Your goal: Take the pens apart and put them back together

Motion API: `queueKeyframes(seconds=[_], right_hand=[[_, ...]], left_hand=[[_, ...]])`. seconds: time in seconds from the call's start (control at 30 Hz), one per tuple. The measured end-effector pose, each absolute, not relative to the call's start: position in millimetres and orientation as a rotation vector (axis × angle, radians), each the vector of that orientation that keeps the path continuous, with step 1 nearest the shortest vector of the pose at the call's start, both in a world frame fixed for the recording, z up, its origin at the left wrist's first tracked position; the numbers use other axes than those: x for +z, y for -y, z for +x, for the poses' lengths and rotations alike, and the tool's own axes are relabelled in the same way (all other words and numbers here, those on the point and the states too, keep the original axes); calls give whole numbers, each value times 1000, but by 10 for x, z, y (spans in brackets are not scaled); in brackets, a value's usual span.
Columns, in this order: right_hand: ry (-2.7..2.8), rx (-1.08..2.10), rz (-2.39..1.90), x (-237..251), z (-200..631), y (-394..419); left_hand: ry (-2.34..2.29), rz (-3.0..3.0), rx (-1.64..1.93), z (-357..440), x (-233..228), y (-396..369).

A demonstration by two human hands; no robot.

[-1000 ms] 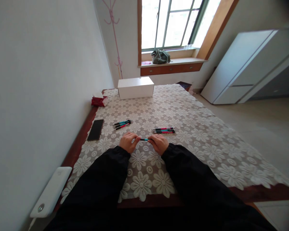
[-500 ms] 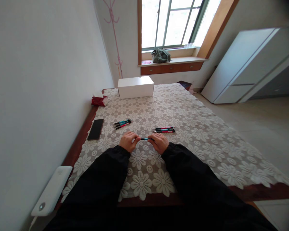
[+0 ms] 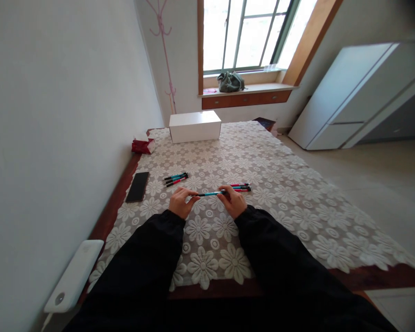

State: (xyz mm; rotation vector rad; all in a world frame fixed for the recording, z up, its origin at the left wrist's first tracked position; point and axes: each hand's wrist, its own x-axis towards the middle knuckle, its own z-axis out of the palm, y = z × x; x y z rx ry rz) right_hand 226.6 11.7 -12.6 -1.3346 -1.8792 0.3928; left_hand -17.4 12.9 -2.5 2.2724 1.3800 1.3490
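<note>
Pinched near both ends by left hand (image 3: pixel 180 202) and right hand (image 3: pixel 235 202), a blue-and-black pen (image 3: pixel 210 194) spans the gap over the lace tablecloth (image 3: pixel 283 184). Marks on the white device (image 3: pixel 74 276) are too faint to read. Since half a second ago, the hands have parted, exposing more pen.

A: ok, how's the posture looking?

B: left arm (image 3: pixel 141 258) and right arm (image 3: pixel 280 258) both reaching forward in black sleeves (image 3: pixel 263 230), angling inward.

A: and at the ends?

B: left hand (image 3: pixel 180 202) and right hand (image 3: pixel 234 202) facing each other, bit of a gap, roughly level, each in a thumb-and-finger pinch.
</note>
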Motion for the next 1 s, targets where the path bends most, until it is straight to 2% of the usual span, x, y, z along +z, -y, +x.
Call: queueKeyframes(seconds=[0.3, 0.53, 0.8, 1.0], right_hand=[[2104, 339, -1329, -203, 2249, -130], [2304, 81, -1213, -123, 2438, -266], [2316, -31, -1483, -37, 3033, -419], [2320, -80, -1608, -38, 3112, -426]], left_hand=[[-1279, 2318, 1314, -156, -68, -123], [-1299, 2394, 1141, -146, -62, -135], [-1822, 2313, 988, -450, -88, -322], [-1964, 2235, 879, -526, -185, -355]])
